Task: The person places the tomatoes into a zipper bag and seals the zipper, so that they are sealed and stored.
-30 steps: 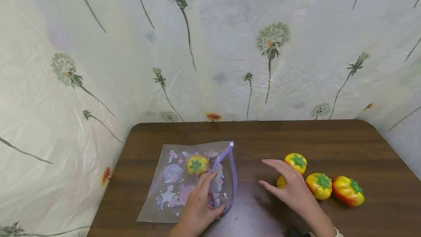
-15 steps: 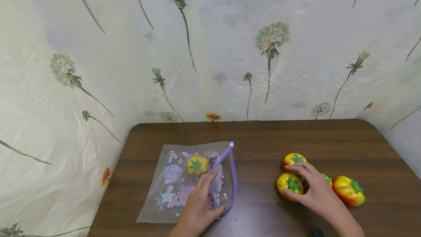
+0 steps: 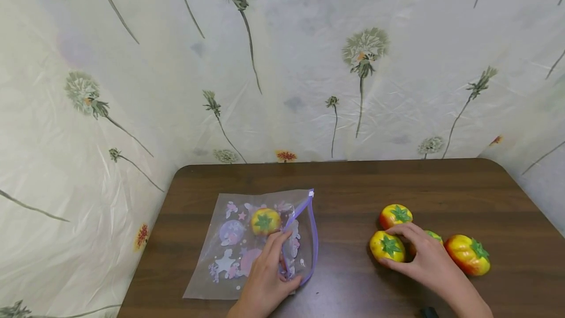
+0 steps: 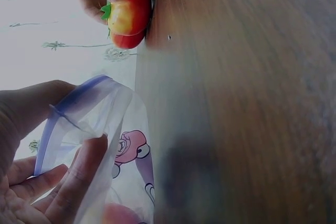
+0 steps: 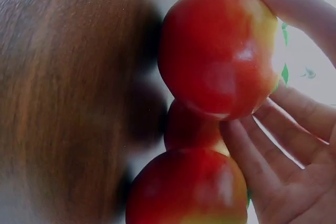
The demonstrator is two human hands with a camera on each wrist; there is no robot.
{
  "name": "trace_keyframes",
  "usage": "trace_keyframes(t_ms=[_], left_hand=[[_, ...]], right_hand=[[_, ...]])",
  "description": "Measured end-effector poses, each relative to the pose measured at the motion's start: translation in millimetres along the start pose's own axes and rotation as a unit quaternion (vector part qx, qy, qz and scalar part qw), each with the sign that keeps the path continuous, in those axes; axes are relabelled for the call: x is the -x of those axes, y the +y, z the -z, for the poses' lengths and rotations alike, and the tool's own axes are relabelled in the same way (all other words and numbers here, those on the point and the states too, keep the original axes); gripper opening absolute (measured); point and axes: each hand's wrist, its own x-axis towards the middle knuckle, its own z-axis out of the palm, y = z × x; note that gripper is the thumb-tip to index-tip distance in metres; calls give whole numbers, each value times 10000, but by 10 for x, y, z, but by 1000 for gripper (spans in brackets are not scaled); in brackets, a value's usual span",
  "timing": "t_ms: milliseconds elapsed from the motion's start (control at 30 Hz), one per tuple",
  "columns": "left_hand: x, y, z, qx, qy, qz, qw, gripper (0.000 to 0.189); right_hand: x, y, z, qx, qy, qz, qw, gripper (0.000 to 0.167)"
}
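Observation:
My left hand (image 3: 267, 276) holds the mouth of a clear zip bag (image 3: 205, 269) with a purple zip edge and printed cartoon figures. The bag lies flat on the table, its mouth spread to the right. Inside it sits one yellow-and-red persimmon (image 3: 266, 222) with a green leaf cap. In the left wrist view, fingers of that hand (image 4: 68, 182) reach into the mouth. On the right, my right hand (image 3: 430, 261) grips another persimmon (image 3: 383, 247) between thumb and fingers. The right wrist view shows its glossy red underside (image 5: 210, 56) close by the tabletop.
Around the right hand are a persimmon (image 3: 392, 216) behind, one partly hidden under the hand (image 3: 434, 235), and another (image 3: 463, 254) to the right. The brown wooden table (image 3: 335, 185) ends at a dandelion-patterned curtain (image 3: 300, 63). A small black object (image 3: 428, 312) shows at the bottom edge.
My right hand has moved right and down onto the front-left persimmon and now grips it. The left hand and the bag have stayed in place.

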Motion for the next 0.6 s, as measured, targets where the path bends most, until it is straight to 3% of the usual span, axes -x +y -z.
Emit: trace_keyframes(t_ms=[600], left_hand=[[5, 14, -5, 31, 35, -56, 10000, 89]], right_hand=[[20, 14, 11, 138, -41, 256, 9996, 73]])
